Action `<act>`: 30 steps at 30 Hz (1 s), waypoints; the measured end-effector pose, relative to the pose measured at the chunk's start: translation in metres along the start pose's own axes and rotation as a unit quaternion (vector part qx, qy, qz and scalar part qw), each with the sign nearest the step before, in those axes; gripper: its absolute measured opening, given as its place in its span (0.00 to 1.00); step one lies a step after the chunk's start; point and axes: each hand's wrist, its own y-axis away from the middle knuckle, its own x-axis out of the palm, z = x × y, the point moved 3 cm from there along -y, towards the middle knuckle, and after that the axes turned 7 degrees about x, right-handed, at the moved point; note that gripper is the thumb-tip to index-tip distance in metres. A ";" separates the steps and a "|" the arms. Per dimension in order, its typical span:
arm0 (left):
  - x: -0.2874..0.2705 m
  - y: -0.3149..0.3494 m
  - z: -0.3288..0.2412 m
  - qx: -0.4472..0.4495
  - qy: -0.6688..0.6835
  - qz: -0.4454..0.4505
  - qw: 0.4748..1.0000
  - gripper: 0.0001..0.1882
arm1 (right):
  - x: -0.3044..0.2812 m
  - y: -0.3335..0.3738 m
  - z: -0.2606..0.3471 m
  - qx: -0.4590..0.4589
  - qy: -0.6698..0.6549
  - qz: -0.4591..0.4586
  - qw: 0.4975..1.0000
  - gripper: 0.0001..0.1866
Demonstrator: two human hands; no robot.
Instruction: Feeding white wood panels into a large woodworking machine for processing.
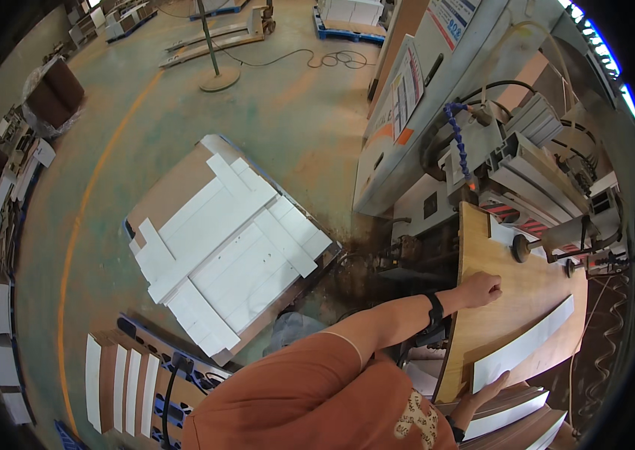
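- Machine [520,172], grey: beyond both hands, overhanging the worktable.
- Worktable [482,330], wooden: beneath the left hand, apparently backing the work.
- White panel [524,341]: on the worktable, reaching away from the right hand, probably steadied there.
- Left hand [479,290]: curled closed, nothing visible inside.
- Right hand [491,389]: at the panel's near end; pinching or merely touching, cannot tell.
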 end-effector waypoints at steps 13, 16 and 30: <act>0.009 -0.007 -0.003 -0.002 -0.035 0.048 0.998 0.08 | 0.007 0.008 0.006 0.015 -0.082 0.061 0.995 0.27; 0.022 -0.004 0.016 -0.070 0.031 -0.008 0.997 0.06 | 0.019 0.028 0.021 0.048 -0.158 0.093 0.982 0.28; 0.033 -0.080 0.039 -0.400 0.419 -0.227 0.783 0.20 | 0.008 0.021 0.006 0.068 -0.177 0.053 0.980 0.25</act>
